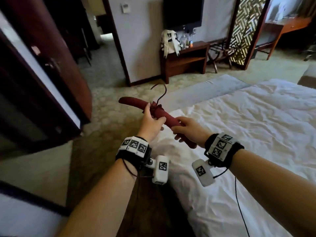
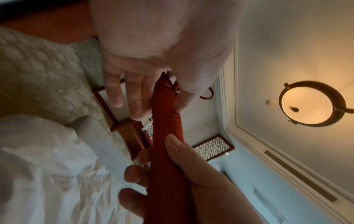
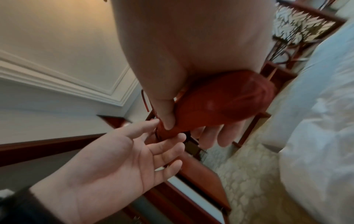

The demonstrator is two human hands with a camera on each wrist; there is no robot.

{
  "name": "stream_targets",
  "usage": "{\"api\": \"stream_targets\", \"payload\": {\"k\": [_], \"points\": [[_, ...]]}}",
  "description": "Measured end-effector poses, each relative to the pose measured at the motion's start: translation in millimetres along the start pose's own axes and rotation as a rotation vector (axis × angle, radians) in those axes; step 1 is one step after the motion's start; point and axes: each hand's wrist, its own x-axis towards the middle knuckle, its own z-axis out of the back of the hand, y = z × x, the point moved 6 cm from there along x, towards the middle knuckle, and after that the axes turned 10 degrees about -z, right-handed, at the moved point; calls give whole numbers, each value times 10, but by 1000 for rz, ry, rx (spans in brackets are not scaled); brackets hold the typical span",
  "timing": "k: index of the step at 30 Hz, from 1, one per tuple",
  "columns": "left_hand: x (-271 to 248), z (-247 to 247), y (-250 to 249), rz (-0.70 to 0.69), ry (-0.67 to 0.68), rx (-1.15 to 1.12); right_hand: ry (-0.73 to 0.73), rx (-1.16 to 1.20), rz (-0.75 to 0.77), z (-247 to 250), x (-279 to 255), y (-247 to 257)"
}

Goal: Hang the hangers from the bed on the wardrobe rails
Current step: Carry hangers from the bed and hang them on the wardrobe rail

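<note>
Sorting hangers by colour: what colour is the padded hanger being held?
Dark red; the hanger shows best in the head view.

The padded hanger (image 1: 169,119) is held over the left edge of the bed (image 1: 248,134), with the left hand (image 1: 150,124) at its middle and the right hand (image 1: 189,129) nearer. To the left stands what may be the wardrobe (image 1: 34,74). Behind is a console table (image 1: 188,57), beneath the television (image 1: 183,11).

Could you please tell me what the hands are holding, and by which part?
A red padded hanger: the right hand grips one padded arm, while the left hand's nearly straight fingers touch its middle.
</note>
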Motion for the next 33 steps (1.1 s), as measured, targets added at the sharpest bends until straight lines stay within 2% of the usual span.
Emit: {"api": "stream_targets", "payload": {"k": [6,10,12,18,22,27,33], "points": [[-232,1272,122,3,-221,19,212,-74,137,-1100,92,599],[-548,1977,103,-20,-473,30,352,-131,183,-1702,128,872],[-754,2286,64,-53,-599,28,475,-145,224,-2008,124,1011],[-1469,3105,-60,-5,-920,43,708,-255,318,-2788,-55,1466],[-1949,3467,-148,22,-1103,70,846,-281,373,-3254,-218,1632],[-2583,3640,-147,78,-1340,125,1008,-340,475,-3783,-511,1706],[-3171,3840,-209,123,-1500,145,1179,-298,495,-4270,-838,1740]]}}
